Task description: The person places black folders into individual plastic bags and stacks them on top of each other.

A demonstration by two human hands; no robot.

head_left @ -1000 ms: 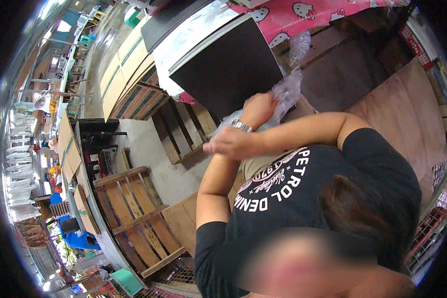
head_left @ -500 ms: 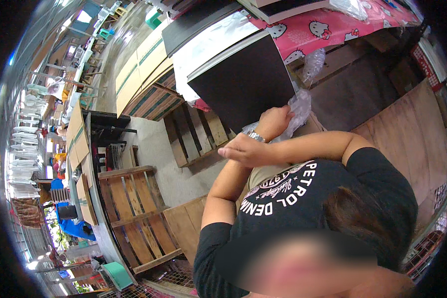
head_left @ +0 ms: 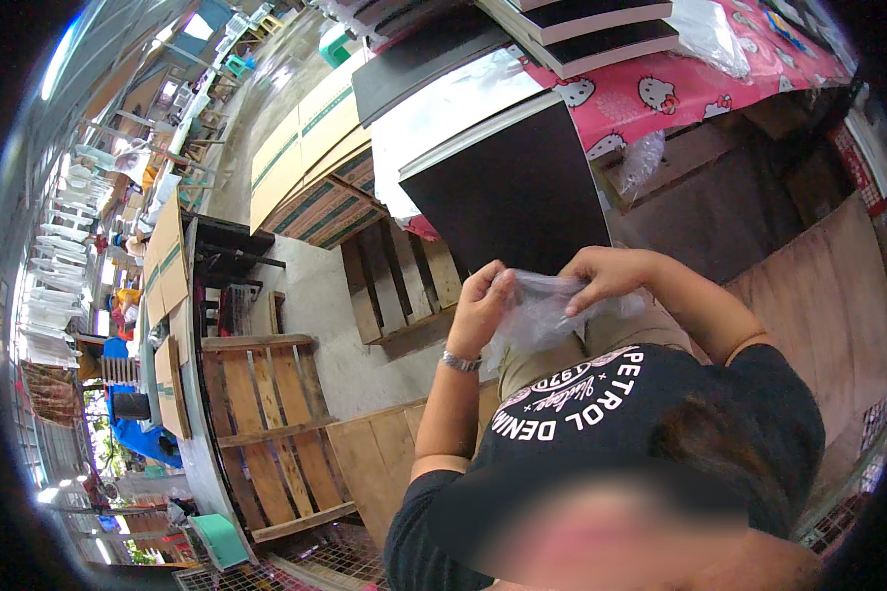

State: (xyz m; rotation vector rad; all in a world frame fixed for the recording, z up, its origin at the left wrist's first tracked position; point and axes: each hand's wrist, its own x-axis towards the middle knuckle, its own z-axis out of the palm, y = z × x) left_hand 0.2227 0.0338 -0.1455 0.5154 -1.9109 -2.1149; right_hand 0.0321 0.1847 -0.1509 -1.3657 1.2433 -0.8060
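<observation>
A crumpled clear plastic bag is stretched between my two hands in front of my lap. My left hand, with a metal watch on its wrist, pinches the bag's left side. On the opposite side, the fingers of my right hand are closed on the bag's edge. Just beyond my hands lies a large black-topped slab with pale layered edges, like a thick book or stack of boards. It rests on a white sheet at the table's near edge. Neither hand grips the slab.
More black-topped stacks stand at the far right on a pink patterned tablecloth. Another plastic piece hangs from its edge. Flattened cartons are piled left of the table. Wooden pallets lie lower left.
My crossed forearms have separated. My left hand has come back leftward from the slab's near right corner with the plastic bag, and my right hand now grips the bag too.
</observation>
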